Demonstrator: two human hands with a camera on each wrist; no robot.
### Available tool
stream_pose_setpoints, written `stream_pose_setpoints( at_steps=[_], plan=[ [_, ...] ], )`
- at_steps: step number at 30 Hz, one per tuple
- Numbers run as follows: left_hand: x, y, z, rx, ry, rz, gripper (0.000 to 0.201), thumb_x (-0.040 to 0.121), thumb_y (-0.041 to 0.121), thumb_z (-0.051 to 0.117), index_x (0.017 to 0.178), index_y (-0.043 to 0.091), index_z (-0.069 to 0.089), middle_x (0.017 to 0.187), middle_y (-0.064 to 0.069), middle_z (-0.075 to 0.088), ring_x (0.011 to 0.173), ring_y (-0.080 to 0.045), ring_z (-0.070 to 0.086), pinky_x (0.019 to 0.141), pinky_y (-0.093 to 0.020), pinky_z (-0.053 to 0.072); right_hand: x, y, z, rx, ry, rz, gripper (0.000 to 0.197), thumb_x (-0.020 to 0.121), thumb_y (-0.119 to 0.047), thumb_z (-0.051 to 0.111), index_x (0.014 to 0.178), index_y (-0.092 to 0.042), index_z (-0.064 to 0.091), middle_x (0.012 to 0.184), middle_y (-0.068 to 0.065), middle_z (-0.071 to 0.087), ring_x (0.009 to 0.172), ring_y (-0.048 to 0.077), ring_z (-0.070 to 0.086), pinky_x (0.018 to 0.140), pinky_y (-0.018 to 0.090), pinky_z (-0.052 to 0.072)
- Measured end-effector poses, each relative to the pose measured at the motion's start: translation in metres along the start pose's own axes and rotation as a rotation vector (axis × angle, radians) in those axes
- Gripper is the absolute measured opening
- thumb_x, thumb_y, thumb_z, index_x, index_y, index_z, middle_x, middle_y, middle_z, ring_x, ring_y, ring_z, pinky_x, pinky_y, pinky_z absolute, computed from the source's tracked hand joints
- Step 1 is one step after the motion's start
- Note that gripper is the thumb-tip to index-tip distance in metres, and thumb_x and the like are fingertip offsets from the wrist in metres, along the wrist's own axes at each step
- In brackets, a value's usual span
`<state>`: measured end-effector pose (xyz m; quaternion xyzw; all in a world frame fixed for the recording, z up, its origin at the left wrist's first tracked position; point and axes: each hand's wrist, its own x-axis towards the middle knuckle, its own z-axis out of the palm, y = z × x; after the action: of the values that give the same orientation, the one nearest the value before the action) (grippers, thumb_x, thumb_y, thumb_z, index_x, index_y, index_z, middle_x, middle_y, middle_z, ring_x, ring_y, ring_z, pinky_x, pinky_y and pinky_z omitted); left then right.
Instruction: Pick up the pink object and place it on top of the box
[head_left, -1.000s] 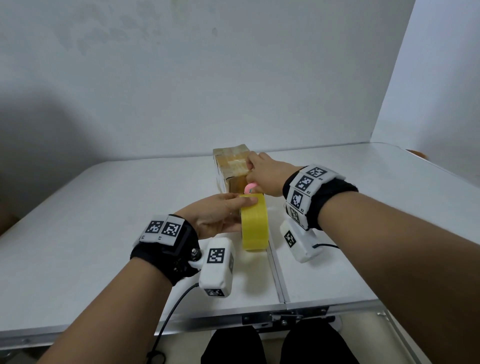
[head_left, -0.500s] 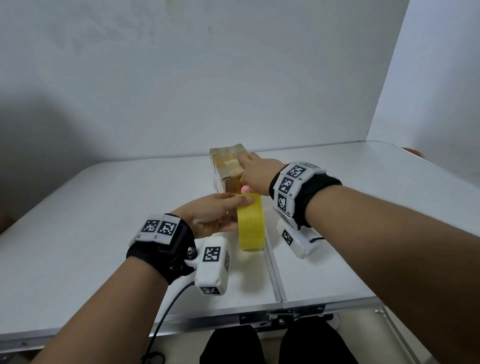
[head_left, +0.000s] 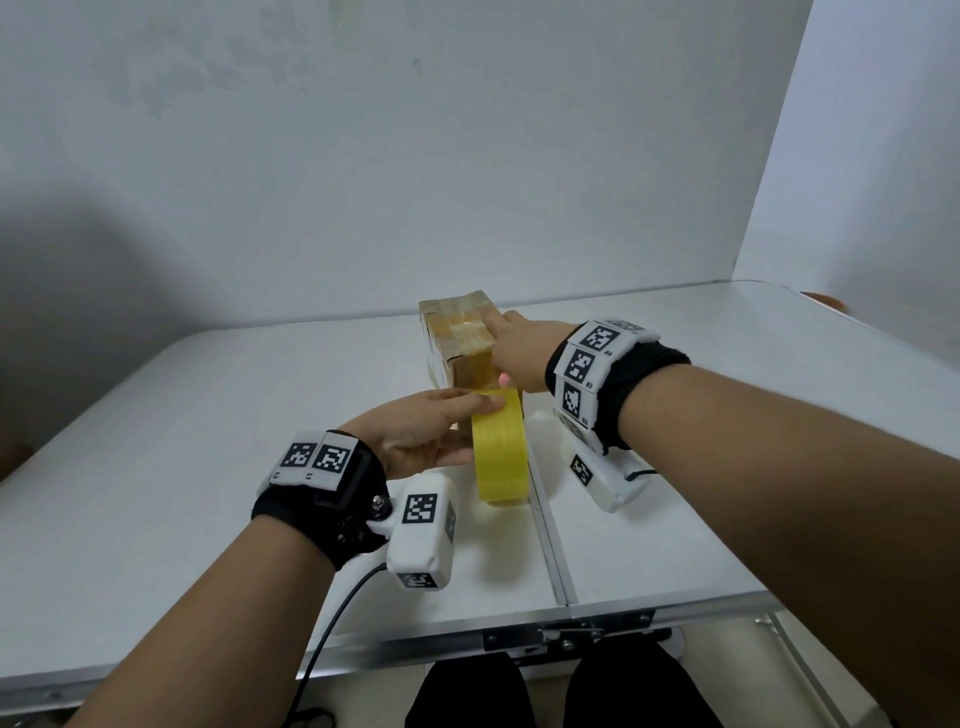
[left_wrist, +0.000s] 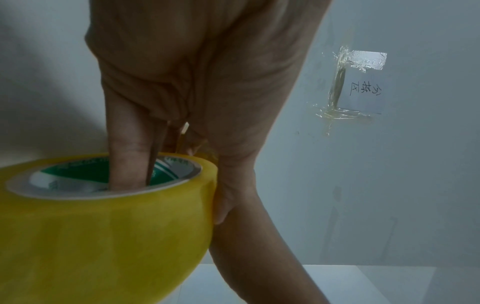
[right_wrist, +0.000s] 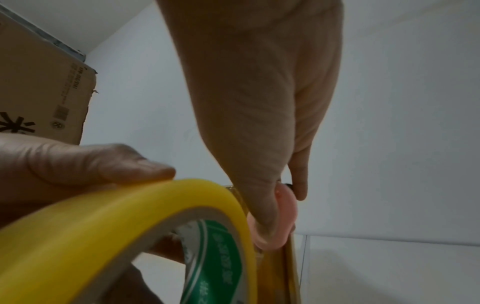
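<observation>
My left hand (head_left: 415, 436) grips a yellow tape roll (head_left: 501, 452) that stands on edge on the white table (head_left: 208, 467). Its fingers reach into the core and the thumb lies on the outer face, as the left wrist view shows of the left hand (left_wrist: 207, 82) and roll (left_wrist: 103, 236). Just beyond stands a small taped cardboard box (head_left: 452, 322). My right hand (head_left: 519, 353) rests against the box's near top edge and pinches a small pink object (head_left: 503, 381) beside the roll. In the right wrist view my right hand (right_wrist: 259, 102) holds the pink object (right_wrist: 281, 222) between thumb and finger.
The table has a seam (head_left: 550, 545) down its middle and white walls behind and to the right. A paper note (left_wrist: 363, 86) is taped to the wall. A larger printed carton (right_wrist: 39, 92) shows at the upper left of the right wrist view.
My right hand has shifted slightly left and forward over the box. The left hand and the tape roll have hardly moved.
</observation>
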<state>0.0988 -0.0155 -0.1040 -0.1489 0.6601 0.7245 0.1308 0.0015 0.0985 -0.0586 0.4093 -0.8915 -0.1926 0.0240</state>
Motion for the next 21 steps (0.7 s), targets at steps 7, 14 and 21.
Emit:
stream_pose_setpoints(
  at_steps=[7, 14, 21],
  plan=[
    [-0.004, 0.007, -0.007, 0.070, -0.017, -0.003, 0.042, 0.085, 0.010, 0.068, 0.126, 0.009, 0.062, 0.116, -0.006, 0.072, 0.085, -0.015, 0.073, 0.083, -0.027, 0.058, -0.001, 0.000, 0.006, 0.092, 0.059, 0.013, 0.032, 0.097, -0.023, 0.048, 0.109, 0.000, 0.067, 0.158, 0.012, 0.011, 0.140, 0.025, 0.025, 0.091, 0.039, 0.045],
    [-0.007, 0.008, -0.003, 0.080, -0.010, 0.003, 0.032, 0.088, 0.018, 0.066, 0.119, 0.011, 0.066, 0.106, -0.003, 0.076, 0.083, -0.013, 0.074, 0.071, -0.023, 0.060, -0.006, -0.001, 0.005, 0.088, 0.063, -0.005, 0.036, 0.097, -0.027, 0.049, 0.109, 0.001, 0.067, 0.155, 0.012, 0.014, 0.136, 0.025, 0.030, 0.094, 0.039, 0.044],
    [-0.008, 0.015, -0.004, 0.131, -0.002, -0.019, 0.012, 0.091, 0.014, 0.061, 0.099, 0.009, 0.069, 0.084, 0.000, 0.078, 0.071, -0.010, 0.075, 0.060, -0.021, 0.058, -0.005, 0.010, -0.013, 0.200, -0.037, 0.022, 0.031, 0.092, -0.028, 0.048, 0.098, -0.001, 0.063, 0.135, 0.010, 0.035, 0.101, 0.030, 0.060, 0.075, 0.034, 0.044]
  ],
)
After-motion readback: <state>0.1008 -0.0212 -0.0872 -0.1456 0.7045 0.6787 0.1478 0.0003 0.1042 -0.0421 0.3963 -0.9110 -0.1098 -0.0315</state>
